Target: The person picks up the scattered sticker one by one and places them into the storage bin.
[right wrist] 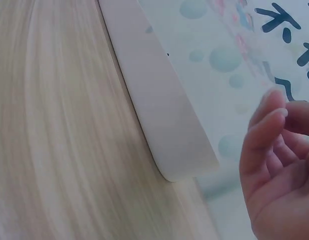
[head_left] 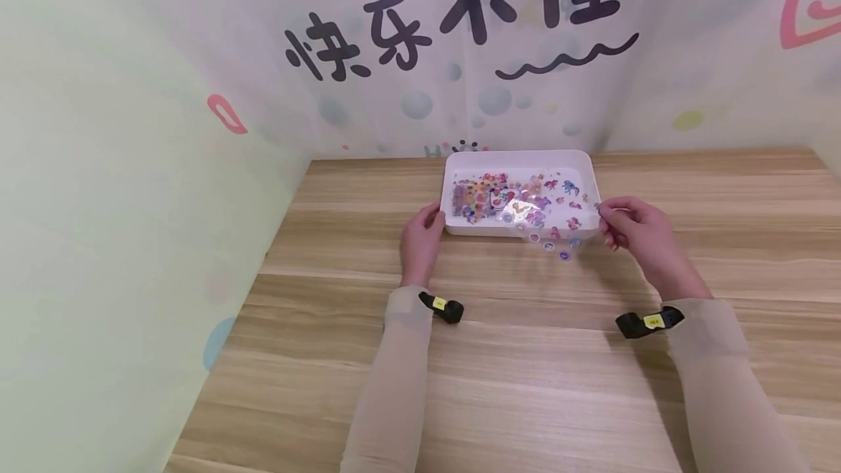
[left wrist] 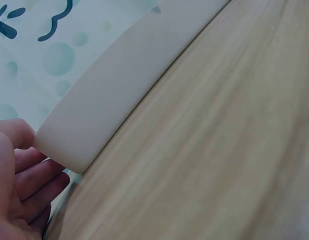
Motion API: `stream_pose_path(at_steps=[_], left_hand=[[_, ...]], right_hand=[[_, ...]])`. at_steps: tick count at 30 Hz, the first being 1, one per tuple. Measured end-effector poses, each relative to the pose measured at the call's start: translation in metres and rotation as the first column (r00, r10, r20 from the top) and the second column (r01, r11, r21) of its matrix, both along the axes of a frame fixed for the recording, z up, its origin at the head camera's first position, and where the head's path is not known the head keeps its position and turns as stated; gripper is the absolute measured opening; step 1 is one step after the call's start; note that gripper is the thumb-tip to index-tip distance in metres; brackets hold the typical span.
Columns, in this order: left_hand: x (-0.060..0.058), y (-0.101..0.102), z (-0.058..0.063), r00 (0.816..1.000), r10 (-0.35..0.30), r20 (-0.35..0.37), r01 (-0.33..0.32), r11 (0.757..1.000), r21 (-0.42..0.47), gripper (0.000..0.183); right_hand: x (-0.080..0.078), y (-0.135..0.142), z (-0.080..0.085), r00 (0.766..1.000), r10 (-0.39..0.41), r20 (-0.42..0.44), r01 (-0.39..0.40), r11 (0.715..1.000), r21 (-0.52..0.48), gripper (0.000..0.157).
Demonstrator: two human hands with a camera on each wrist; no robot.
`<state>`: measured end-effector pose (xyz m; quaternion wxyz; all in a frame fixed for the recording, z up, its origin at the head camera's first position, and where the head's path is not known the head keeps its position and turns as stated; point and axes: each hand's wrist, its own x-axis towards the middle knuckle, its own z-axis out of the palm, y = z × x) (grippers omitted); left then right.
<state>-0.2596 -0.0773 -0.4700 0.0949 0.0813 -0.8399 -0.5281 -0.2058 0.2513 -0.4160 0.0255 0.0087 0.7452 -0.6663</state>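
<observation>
A white rectangular tray (head_left: 479, 230) stands on the table. My left hand (head_left: 420, 243) holds its front left corner, the thumb (left wrist: 19, 134) against the rim and the other fingers curled by the end wall. Beyond the tray's right end, my right hand (head_left: 634, 228) pinches the edge of a clear sticker sheet (head_left: 563, 255) between thumb and fingertips. The sheet carries small pink, purple and blue figures and round stickers, and one corner hangs over the tray's front wall. In the right wrist view the sheet (right wrist: 242, 45) is tilted and blurred.
Colourful stickers (head_left: 478, 199) lie in the left part of the tray, partly under shiny clear film. The wood-grain table (head_left: 525, 385) meets a printed cloth wall (head_left: 394, 108) just behind the tray. A pale wall (head_left: 98, 239) borders the left side.
</observation>
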Motion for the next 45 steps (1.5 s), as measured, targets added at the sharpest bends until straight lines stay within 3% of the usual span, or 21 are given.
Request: stream_pose_path(at_steps=[14,27,36,45], left_hand=[[-0.001,0.0,-0.001,1.0,0.003,0.008,-0.003,1.0,0.0,0.032],[0.001,0.0,0.001,1.0,0.006,0.007,-0.006,1.0,0.005,0.028],[0.0,0.0,0.001,1.0,0.015,0.008,-0.014,1.0,-0.006,0.029],[-0.001,0.0,-0.003,1.0,0.017,0.006,-0.017,1.0,0.005,0.029]], right_hand=[[0.0,0.001,0.001,0.994,-0.107,0.014,0.108,0.969,-0.223,0.036],[0.002,0.0,0.001,0.993,-0.094,0.065,0.101,0.989,-0.11,0.052],[0.001,-0.005,-0.002,0.996,-0.084,0.042,0.089,0.985,-0.149,0.05],[-0.001,-0.011,-0.004,0.995,-0.09,0.039,0.094,0.992,-0.09,0.049]])
